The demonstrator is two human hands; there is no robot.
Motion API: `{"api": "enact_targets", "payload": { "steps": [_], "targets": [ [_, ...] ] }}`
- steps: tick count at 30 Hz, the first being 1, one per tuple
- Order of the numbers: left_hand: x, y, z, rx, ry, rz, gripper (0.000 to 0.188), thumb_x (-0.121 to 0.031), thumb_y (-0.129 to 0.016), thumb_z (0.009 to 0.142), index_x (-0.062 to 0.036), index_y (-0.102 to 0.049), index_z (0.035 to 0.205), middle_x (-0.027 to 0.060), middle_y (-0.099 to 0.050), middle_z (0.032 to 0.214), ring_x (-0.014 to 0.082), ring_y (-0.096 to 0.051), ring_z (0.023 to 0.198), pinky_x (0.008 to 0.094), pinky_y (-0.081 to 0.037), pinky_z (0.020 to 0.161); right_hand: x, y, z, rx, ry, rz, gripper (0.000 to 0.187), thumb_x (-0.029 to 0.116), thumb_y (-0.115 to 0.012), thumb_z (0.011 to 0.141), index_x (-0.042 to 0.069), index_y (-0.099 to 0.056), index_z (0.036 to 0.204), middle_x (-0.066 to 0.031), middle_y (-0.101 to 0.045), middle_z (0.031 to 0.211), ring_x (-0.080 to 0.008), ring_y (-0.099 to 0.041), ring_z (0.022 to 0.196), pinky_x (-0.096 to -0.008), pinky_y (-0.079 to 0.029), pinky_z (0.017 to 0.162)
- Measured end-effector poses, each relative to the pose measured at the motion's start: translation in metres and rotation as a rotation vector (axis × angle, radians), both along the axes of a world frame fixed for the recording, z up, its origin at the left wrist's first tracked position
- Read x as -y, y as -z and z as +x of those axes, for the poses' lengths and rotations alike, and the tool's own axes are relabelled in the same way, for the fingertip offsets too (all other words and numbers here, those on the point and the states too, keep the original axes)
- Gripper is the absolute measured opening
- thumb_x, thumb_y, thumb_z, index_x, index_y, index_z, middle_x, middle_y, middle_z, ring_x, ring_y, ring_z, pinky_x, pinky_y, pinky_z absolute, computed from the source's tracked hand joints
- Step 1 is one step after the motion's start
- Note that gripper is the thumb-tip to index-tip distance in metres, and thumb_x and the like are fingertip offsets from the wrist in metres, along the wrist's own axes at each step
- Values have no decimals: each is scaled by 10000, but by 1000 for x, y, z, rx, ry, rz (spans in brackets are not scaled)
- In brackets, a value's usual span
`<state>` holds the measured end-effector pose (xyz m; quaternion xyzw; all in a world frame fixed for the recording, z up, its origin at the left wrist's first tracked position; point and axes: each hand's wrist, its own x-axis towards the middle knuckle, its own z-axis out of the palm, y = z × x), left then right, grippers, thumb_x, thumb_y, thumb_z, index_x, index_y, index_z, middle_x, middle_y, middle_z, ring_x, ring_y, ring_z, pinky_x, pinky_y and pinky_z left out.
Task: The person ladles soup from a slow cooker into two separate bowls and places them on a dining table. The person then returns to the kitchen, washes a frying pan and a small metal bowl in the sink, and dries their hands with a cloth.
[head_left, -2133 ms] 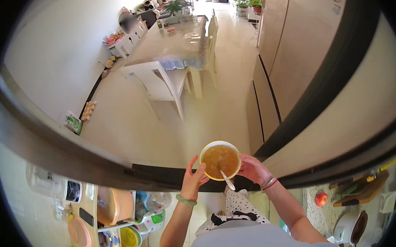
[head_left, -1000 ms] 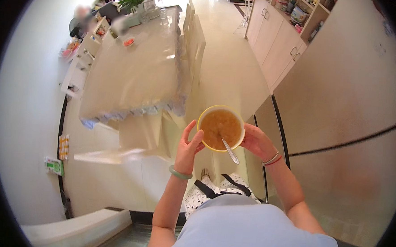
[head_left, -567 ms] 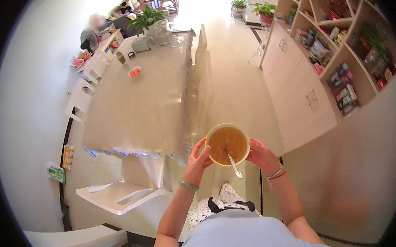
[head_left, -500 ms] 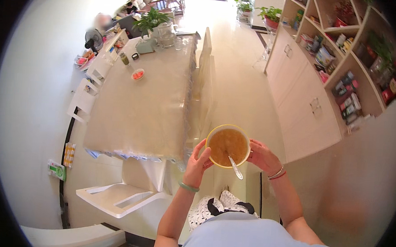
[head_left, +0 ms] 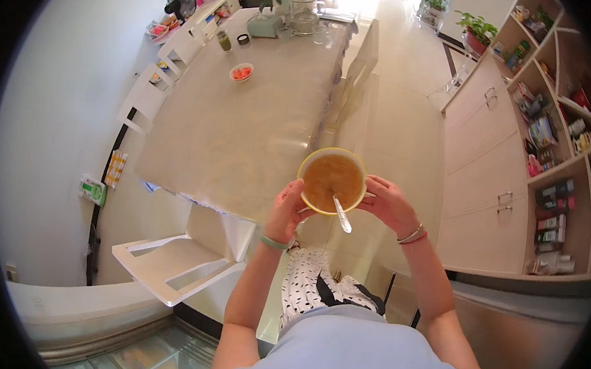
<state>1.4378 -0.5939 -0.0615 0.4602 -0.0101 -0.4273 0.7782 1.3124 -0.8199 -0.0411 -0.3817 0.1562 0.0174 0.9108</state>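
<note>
Between my hands I carry a yellow-rimmed white bowl (head_left: pixel 304 163) of brownish soup (head_left: pixel 331 173). A metal spoon (head_left: pixel 341 214) stands in the soup, its handle leaning over the near rim. My left hand (head_left: pixel 285 211), with a green bangle at the wrist, grips the bowl's left side, thumb near the rim. On the other side my right hand (head_left: pixel 389 204), wearing thin bracelets, holds the bowl's right edge. The bowl is in the air just beyond the near right corner of the covered table (head_left: pixel 224 147). Fingers under the bowl are hidden.
On the table stand a small bowl of red pieces (head_left: pixel 241 73), a green-filled jar (head_left: pixel 224 42), a glass pitcher (head_left: pixel 304 14) and a tissue box (head_left: pixel 264 26). A white chair (head_left: pixel 171 258) is at the near end. Along the right runs a shelved cabinet (head_left: pixel 487 168).
My view has turned and come nearer the table, which now lies closer beside the bowl. Both hands still hold the bowl, now slightly higher and to the left in view.
</note>
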Motion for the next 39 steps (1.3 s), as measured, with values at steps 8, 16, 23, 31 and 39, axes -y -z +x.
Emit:
{"api": "enact_targets", "payload": {
  "steps": [8,16,23,31,39],
  "targets": [
    [-39,22,111,-10,-181,17,341,-319,-549,984,-55,-559,1200,48,-643,1085,147,-649,965,328,-559,845,-32,38,146,-21,-137,18,417,243,-585,970,-27,-506,1278,-132,-604,1209,-239,-626,1086,-397,-506,973],
    [-98,66,213,-23,-351,53,325,-299,-528,999,-51,-567,1205,20,-631,1118,114,-609,1018,291,-509,907,-77,78,283,-69,-314,-41,495,274,-608,956,-35,-471,1318,-123,-579,1248,-211,-583,1144,-378,-475,995],
    [-142,86,277,-71,-532,89,329,-304,-538,995,-49,-579,1199,12,-624,1102,109,-599,1004,290,-510,887,-117,99,390,-90,-473,-76,596,278,-620,947,-66,-374,1367,-145,-571,1242,-215,-582,1140,-350,-470,994],
    [-208,125,383,-17,-625,80,304,-267,-566,982,-35,-589,1177,4,-635,994,93,-611,912,268,-511,846,-188,126,494,-79,-455,-60,548,259,-613,950,-71,-427,1346,-151,-562,1259,-219,-561,1161,-362,-451,1022],
    [-270,154,502,53,-621,183,334,-285,-556,985,-15,-590,1178,30,-645,1078,114,-617,970,291,-513,875,-252,180,607,-75,-473,-67,492,227,-588,964,-87,-468,1322,-140,-570,1268,-208,-553,1176,-361,-429,1057]
  ]
}}
